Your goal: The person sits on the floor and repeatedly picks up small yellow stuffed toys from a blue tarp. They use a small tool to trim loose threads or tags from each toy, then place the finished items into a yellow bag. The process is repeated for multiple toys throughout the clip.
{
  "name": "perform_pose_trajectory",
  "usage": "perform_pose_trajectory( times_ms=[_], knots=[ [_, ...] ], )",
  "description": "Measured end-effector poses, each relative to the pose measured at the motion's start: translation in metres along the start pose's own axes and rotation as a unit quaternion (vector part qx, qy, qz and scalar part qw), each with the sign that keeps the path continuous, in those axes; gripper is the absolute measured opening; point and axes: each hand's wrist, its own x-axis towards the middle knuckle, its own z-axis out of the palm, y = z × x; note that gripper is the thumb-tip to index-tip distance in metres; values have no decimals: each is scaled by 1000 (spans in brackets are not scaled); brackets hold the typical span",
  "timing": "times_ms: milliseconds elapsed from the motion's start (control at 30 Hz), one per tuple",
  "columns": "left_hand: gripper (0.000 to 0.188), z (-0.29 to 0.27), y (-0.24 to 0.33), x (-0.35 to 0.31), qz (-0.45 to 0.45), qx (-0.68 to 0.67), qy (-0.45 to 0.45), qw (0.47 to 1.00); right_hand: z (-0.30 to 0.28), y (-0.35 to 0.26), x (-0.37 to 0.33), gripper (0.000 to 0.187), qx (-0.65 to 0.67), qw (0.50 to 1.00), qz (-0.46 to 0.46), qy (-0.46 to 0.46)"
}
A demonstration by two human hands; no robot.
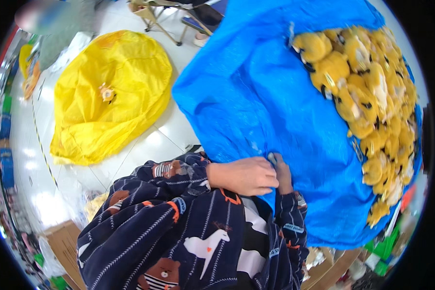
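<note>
The blue sheet (246, 111) spreads in front of you, beneath your 2 hands. Your left hand (244, 176) has its fingers curled tight on the sheet's near edge; your right hand (282, 175) is just beside it, but you cannot tell its grip. Yellow plush toys (367, 96) pile at the sheet's right side. Left of the sheet, 1 small plush (107, 93) lies on a yellow sack (142, 72).

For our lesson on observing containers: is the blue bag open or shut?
The blue bag is open: its wide gap exposes a heap of yellow plush toys.
</note>
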Motion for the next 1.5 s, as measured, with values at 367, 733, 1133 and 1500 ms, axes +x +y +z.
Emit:
perform_pose_trajectory(
  times_ms=[367, 733, 1133, 1500],
  knots=[
    [19, -28, -9, -23, -114, 43, -6, 993, -38, -22, -16, 21, 223, 974, 27, -20],
    [19, -56, -6, 30, -86, 18, -20, 996, -127, -47, -35, 25, 220, 926, -25, 306],
    [16, -40, 5, 66, -52, -39, -29, 997, -227, -56, 69, 24, -190, 845, -121, 484],
    [34, -50, 0, 74, -34, 40, 165, 985, -233, -83, 16, 11, 373, 727, -152, 556]
  ],
)
